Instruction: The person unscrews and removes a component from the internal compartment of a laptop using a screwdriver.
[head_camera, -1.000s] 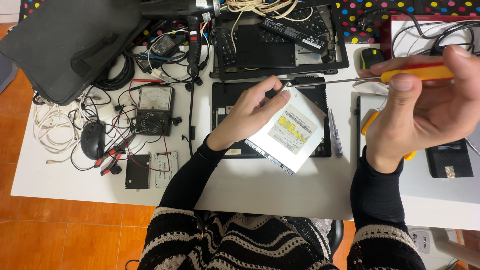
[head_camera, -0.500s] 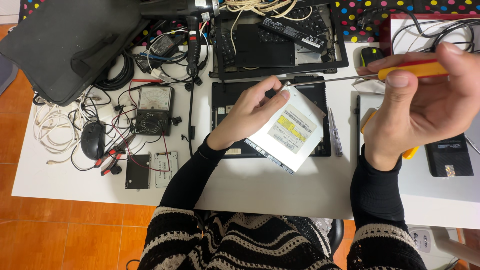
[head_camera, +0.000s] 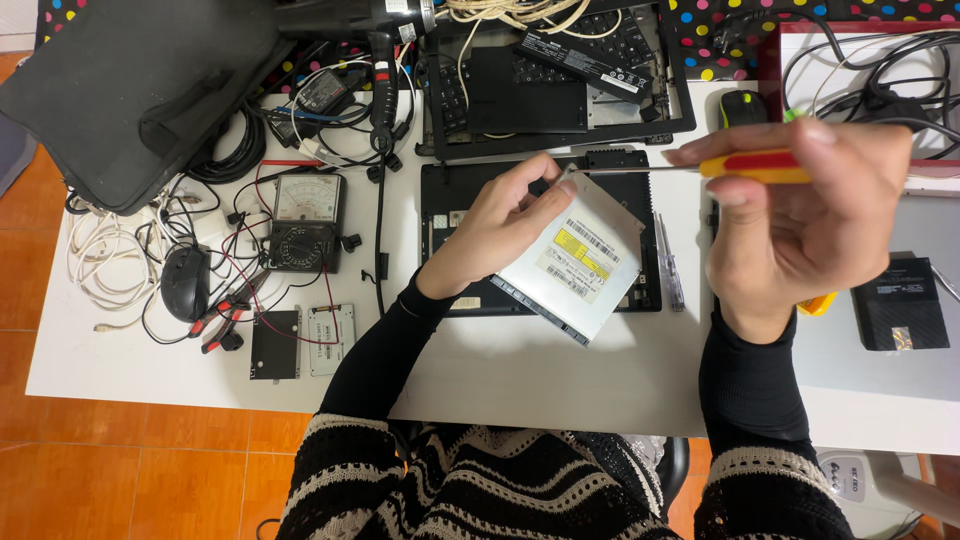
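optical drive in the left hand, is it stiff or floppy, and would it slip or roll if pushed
The optical drive looks stiff: the left hand holds one corner and it stays flat. Its smooth metal skin may be slippery. Flat and boxy, it would probably slide on the white table rather than roll.

White table (head_camera: 520, 370) under laptop base (head_camera: 450, 215)
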